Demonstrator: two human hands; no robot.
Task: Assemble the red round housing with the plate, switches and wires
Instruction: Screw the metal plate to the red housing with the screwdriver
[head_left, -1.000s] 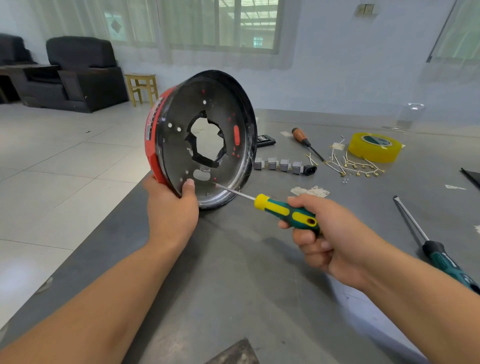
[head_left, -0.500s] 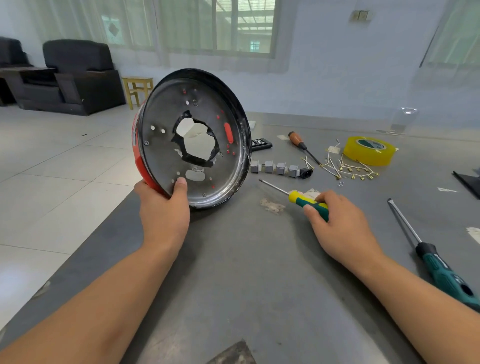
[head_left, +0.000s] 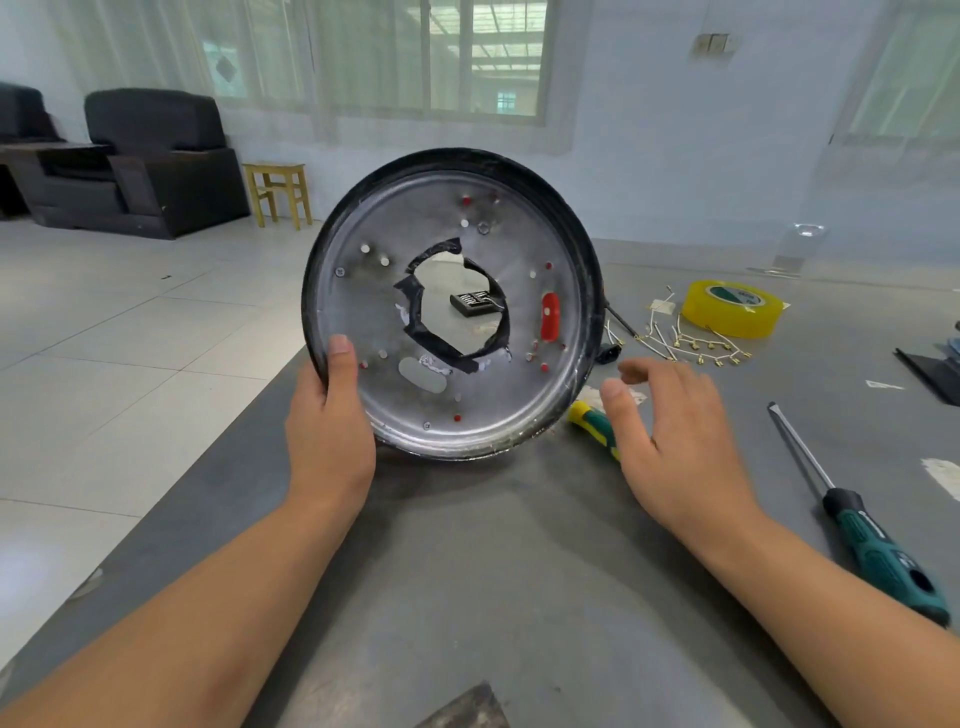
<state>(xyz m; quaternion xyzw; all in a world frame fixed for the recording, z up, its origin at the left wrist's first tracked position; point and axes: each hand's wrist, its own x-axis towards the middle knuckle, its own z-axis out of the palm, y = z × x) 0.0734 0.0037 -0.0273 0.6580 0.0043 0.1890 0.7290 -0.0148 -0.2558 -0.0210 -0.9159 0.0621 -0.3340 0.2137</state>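
Round housing (head_left: 452, 304) stands on edge on the table, open side facing camera; wires (head_left: 691, 343) lie behind-right.

Switches perhaps hidden behind housing (head_left: 452, 306)

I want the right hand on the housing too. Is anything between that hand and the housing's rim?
Nothing visible blocks it. The right hand hovers open just right of the housing, which the left hand grips upright on the table. The yellow-green screwdriver lies below that gap, on the table.

Grey table (head_left: 519, 597) bears tape roll (head_left: 733, 307), teal screwdriver (head_left: 852, 519), loose wires (head_left: 691, 345).
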